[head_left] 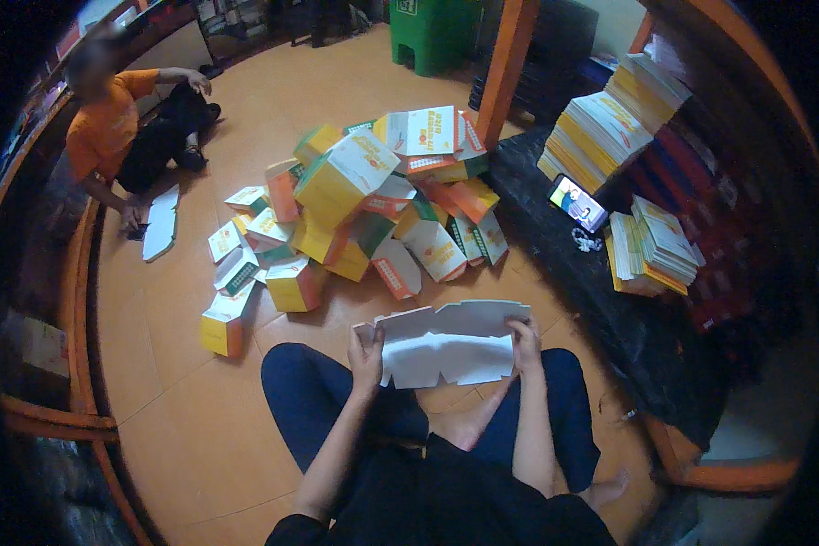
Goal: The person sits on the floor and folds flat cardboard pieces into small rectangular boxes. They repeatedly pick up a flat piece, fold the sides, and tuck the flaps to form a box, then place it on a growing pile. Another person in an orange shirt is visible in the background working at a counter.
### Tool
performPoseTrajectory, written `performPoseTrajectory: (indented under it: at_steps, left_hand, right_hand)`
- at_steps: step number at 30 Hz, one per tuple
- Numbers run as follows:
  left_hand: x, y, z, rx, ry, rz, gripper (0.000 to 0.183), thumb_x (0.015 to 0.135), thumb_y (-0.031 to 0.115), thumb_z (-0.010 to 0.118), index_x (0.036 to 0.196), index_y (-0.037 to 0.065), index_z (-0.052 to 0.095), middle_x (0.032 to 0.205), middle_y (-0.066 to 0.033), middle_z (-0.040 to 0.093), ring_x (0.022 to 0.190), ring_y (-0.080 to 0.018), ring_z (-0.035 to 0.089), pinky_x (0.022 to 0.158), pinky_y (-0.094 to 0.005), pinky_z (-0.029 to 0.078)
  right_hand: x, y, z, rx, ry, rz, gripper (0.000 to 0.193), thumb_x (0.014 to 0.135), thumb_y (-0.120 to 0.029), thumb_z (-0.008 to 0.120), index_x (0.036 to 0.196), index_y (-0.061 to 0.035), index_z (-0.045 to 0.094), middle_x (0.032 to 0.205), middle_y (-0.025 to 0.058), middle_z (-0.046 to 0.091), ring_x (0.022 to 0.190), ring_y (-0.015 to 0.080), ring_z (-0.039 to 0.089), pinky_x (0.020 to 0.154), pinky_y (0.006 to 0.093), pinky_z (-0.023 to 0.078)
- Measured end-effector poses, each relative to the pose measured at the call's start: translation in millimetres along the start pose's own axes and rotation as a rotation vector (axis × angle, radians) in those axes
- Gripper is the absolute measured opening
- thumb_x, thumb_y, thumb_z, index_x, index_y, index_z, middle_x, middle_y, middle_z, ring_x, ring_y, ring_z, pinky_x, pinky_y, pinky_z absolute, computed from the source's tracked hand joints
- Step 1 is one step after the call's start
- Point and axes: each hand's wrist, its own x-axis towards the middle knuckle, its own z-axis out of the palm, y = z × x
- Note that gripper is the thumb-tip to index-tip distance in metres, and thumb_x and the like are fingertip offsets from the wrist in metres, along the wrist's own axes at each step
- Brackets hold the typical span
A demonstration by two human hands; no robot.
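Observation:
Between my two hands I hold a flat cardboard box blank (450, 350), its plain white inner side facing me, with notched flaps along its edges. My left hand (366, 359) is closed on its left end, the thumb on the white face. On the right end my right hand (524, 341) grips the card. The blank hangs above my crossed legs, bent along a lengthwise crease. Just beyond it lies a heap of folded boxes (337, 196) in yellow, white, orange and green.
At the far left a person (114, 127) in an orange shirt sits by a white card blank (162, 223). Right of the heap stand stacks of flat blanks (601, 127) and a smaller stack (651, 246), with a lit phone (577, 202) between. A green bin (432, 36) and orange post (508, 73) stand behind.

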Motion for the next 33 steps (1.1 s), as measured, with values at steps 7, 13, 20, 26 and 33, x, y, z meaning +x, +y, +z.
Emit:
performPoseTrajectory:
  at_steps: [7, 13, 20, 26, 33]
  left_hand:
    - [-30, 54, -27, -0.143, -0.358, -0.308, 0.042, 0.101, 0.033, 0.065, 0.13, 0.004, 0.058, 0.11, -0.0057, 0.065, 0.097, -0.0137, 0.06, 0.087, -0.0301, 0.049]
    - [-83, 67, 0, -0.204, -0.597, -0.364, 0.036, 0.102, 0.028, 0.063, 0.121, -0.002, 0.062, 0.103, -0.0029, 0.066, 0.094, -0.0111, 0.058, 0.084, -0.0293, 0.048]
    - [-122, 108, 1, 0.102, -0.928, -0.047, 0.039, 0.105, 0.033, 0.056, 0.12, -0.002, 0.061, 0.074, -0.0198, 0.065, 0.064, -0.0239, 0.066, 0.061, -0.0404, 0.05]
    - [-144, 126, -9, 0.174, -0.68, 0.018, 0.028, 0.107, 0.023, 0.049, 0.113, -0.001, 0.062, 0.068, -0.0149, 0.056, 0.057, -0.0122, 0.055, 0.053, -0.0349, 0.042]
    - [-137, 124, 11, 0.211, -0.624, -0.154, 0.033, 0.106, 0.026, 0.052, 0.096, -0.004, 0.062, 0.063, -0.0147, 0.05, 0.059, -0.0087, 0.045, 0.051, -0.0329, 0.037]
  right_hand:
    - [-85, -100, -30, -0.363, -0.038, -0.067, 0.059, 0.083, -0.003, 0.072, 0.138, 0.0019, 0.051, 0.126, 0.0123, 0.063, 0.116, 0.0235, 0.06, 0.103, 0.0371, 0.044]
    - [-148, -144, -43, -1.511, 0.197, 0.039, 0.089, 0.079, -0.015, 0.081, 0.151, -0.0038, 0.03, 0.133, 0.0249, 0.056, 0.122, 0.0397, 0.056, 0.107, 0.0427, 0.043]
    - [-79, -119, 72, -0.886, -0.487, -0.015, 0.031, 0.098, -0.028, 0.061, 0.112, -0.0013, 0.065, 0.116, 0.0193, 0.067, 0.104, 0.0314, 0.068, 0.094, 0.0397, 0.05]
    - [-134, -80, 78, -1.134, -0.803, 0.218, 0.056, 0.104, -0.046, 0.046, 0.089, 0.0019, 0.07, 0.078, 0.0185, 0.072, 0.08, 0.032, 0.072, 0.083, 0.0417, 0.053]
    - [-171, -95, 78, -0.872, -0.515, 0.275, 0.058, 0.108, -0.035, 0.037, 0.082, 0.0032, 0.072, 0.075, 0.023, 0.069, 0.079, 0.0416, 0.07, 0.091, 0.0509, 0.049]
